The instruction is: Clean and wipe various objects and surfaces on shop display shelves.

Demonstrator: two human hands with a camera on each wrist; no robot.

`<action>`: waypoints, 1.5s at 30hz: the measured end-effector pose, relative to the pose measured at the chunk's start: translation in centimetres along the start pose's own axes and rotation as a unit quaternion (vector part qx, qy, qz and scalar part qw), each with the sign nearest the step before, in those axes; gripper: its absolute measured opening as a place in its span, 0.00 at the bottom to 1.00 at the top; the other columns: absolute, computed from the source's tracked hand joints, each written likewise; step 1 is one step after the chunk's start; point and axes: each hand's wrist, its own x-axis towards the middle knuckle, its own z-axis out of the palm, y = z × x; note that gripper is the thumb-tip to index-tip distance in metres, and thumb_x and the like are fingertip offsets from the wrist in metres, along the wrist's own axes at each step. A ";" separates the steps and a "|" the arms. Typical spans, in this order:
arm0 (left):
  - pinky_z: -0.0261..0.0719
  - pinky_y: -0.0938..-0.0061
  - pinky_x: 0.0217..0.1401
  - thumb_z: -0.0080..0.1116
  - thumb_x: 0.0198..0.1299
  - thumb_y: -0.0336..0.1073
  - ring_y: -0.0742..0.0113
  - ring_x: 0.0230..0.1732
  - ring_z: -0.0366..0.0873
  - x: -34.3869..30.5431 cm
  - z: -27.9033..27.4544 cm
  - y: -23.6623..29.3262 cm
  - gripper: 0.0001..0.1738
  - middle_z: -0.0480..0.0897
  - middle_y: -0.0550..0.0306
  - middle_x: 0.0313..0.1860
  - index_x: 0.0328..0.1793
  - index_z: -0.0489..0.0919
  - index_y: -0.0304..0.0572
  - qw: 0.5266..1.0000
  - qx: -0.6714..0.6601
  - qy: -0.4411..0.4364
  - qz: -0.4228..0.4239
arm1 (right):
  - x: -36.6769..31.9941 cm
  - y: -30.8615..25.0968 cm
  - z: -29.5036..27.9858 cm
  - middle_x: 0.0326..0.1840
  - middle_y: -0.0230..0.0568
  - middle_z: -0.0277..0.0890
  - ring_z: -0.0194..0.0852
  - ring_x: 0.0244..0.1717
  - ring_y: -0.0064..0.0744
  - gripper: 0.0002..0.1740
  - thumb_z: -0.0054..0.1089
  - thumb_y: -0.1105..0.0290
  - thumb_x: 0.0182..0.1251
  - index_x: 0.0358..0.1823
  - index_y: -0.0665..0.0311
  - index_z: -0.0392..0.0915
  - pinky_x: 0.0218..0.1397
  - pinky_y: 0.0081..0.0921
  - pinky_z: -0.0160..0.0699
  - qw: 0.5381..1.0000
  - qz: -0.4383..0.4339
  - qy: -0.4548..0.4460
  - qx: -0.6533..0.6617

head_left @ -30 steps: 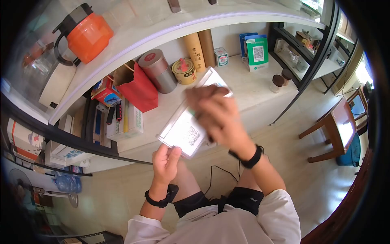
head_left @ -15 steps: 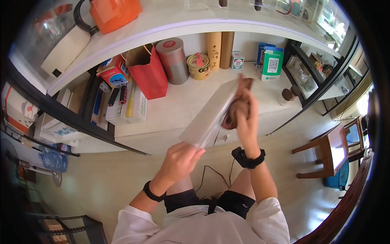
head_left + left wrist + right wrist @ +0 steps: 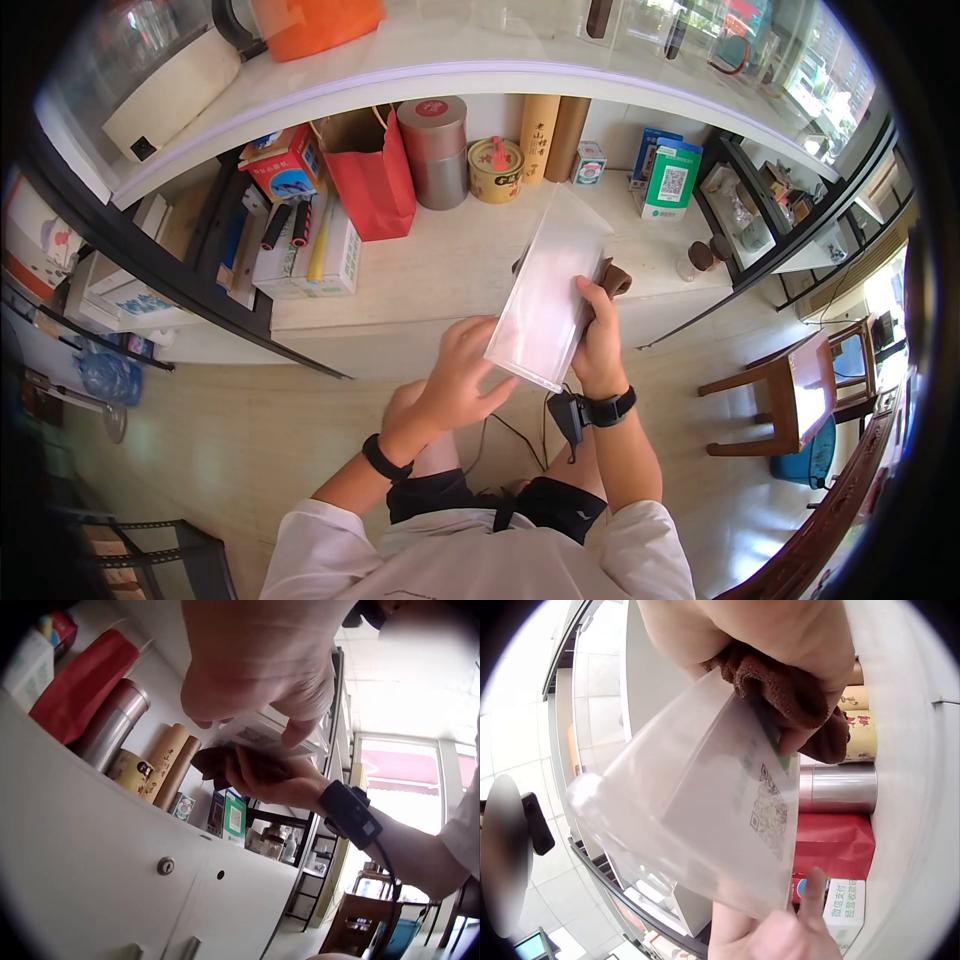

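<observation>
A clear acrylic sign holder (image 3: 550, 285) is tilted in front of the cabinet, its pale back up in the head view. The right wrist view shows a QR code (image 3: 769, 810) on its other face. My right hand (image 3: 600, 340) grips the holder by its right side, thumb on the pale face, with a brown cloth (image 3: 780, 682) bunched between its fingers and the printed side. At the holder's lower left edge is my left hand (image 3: 450, 385), fingers and thumb spread apart around the corner.
On the cabinet top stand a red paper bag (image 3: 370, 185), a metal canister (image 3: 436, 150), a yellow tin (image 3: 496, 170), a green QR sign (image 3: 670, 180) and small brown-lidded jars (image 3: 700, 257). A white shelf (image 3: 480, 78) overhangs them. A wooden chair (image 3: 780, 395) is at right.
The holder has turned over from its printed face to its pale back. The right hand stopped moving the cloth across it and now grips the holder; the left hand's fingers have loosened at the lower edge.
</observation>
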 end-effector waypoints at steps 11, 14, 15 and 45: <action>0.70 0.81 0.32 0.41 0.80 0.44 0.77 0.32 0.75 0.9 -1.4 3.1 0.29 0.80 0.61 0.34 0.78 0.63 0.31 0.845 -0.363 0.021 -0.392 | -2.3 0.7 1.6 0.76 0.38 0.59 0.57 0.73 0.28 0.33 0.53 0.69 0.78 0.79 0.68 0.52 0.76 0.28 0.55 0.981 -0.156 -0.017 -0.111; 0.71 0.81 0.30 0.40 0.80 0.41 0.75 0.30 0.75 0.2 -1.6 2.8 0.28 0.79 0.61 0.32 0.79 0.62 0.31 0.856 -0.361 0.026 -0.369 | -0.9 -0.2 0.6 0.75 0.46 0.60 0.60 0.71 0.36 0.33 0.54 0.73 0.74 0.78 0.69 0.55 0.75 0.33 0.57 0.859 -0.377 0.013 -0.347; 0.72 0.81 0.31 0.40 0.80 0.40 0.75 0.30 0.75 -0.2 -1.6 2.7 0.27 0.79 0.61 0.32 0.78 0.63 0.31 0.860 -0.365 0.024 -0.356 | -0.6 -0.9 0.5 0.74 0.50 0.61 0.63 0.69 0.42 0.35 0.57 0.75 0.70 0.77 0.69 0.57 0.74 0.35 0.57 0.786 -0.435 0.026 -0.438; 0.79 0.74 0.39 0.30 0.79 0.61 0.69 0.36 0.79 -2.2 -1.3 -0.6 0.40 0.82 0.54 0.41 0.76 0.63 0.28 0.862 -0.393 0.024 -0.318 | -0.8 -1.9 2.2 0.63 0.50 0.70 0.69 0.59 0.53 0.31 0.66 0.71 0.52 0.62 0.68 0.76 0.62 0.42 0.73 0.572 -0.434 -0.300 -0.628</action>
